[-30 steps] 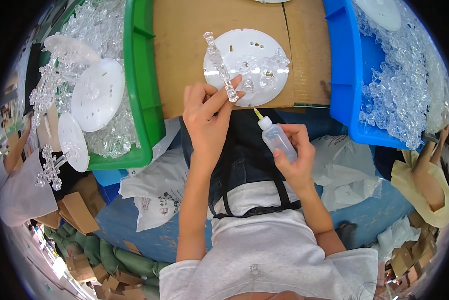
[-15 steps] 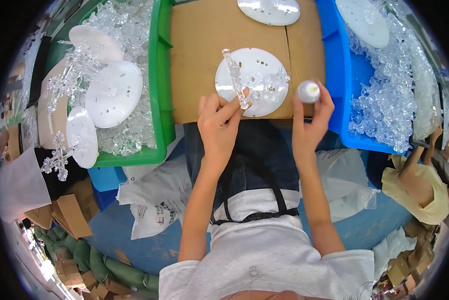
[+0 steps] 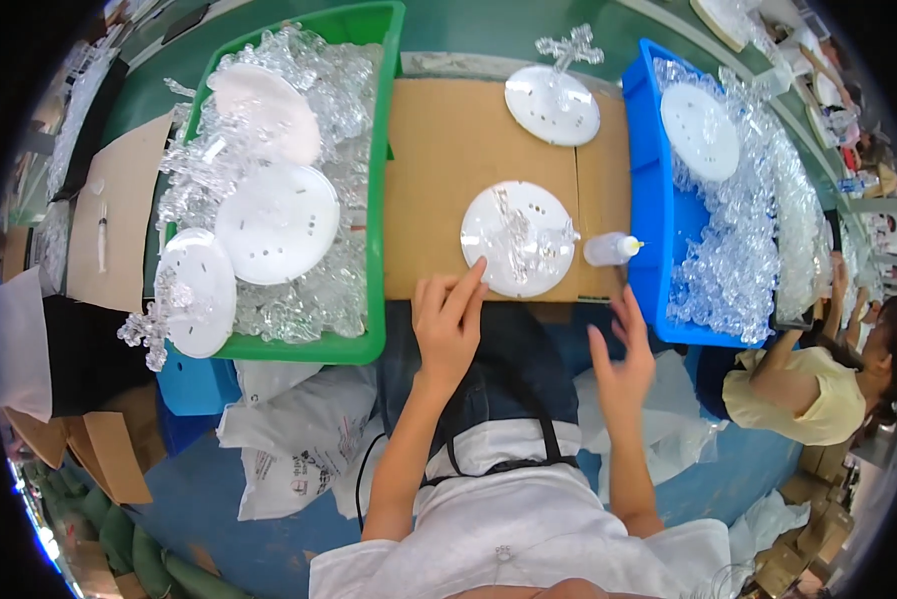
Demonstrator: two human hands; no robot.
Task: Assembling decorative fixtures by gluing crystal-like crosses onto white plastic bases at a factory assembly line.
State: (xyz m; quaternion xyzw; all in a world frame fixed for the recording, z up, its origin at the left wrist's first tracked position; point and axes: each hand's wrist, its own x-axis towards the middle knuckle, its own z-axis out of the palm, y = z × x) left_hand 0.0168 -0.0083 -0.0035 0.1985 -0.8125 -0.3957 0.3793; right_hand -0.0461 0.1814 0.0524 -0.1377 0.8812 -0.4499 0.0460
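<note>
A round white disc [image 3: 538,275] with small holes lies on the cardboard near its front edge. On it lies a clear plastic strip-like piece [image 3: 513,232], among other clear bits. My left hand [image 3: 447,324] is at the disc's near left side, an extended index finger at the rim; nothing shows gripped in it. Right of the disc, a small translucent squeeze bottle [image 3: 608,250] with a yellowish tip is on the cardboard, out of my grasp. Just below the bottle my right hand [image 3: 623,354] is open, thumb and fingers apart, holding nothing.
A green bin [image 3: 377,240] at left holds clear plastic parts and several white discs. At right, a blue bin [image 3: 648,190] holds more clear parts and a disc. Another disc [image 3: 551,105] with a clear cross-shaped piece is at the cardboard's far end. A person [image 3: 798,394] is at right.
My right hand has let go of the bottle and drawn back toward me. The clear strip has left my left hand's fingers and lies on the disc. The view has shifted, showing more beyond the cardboard.
</note>
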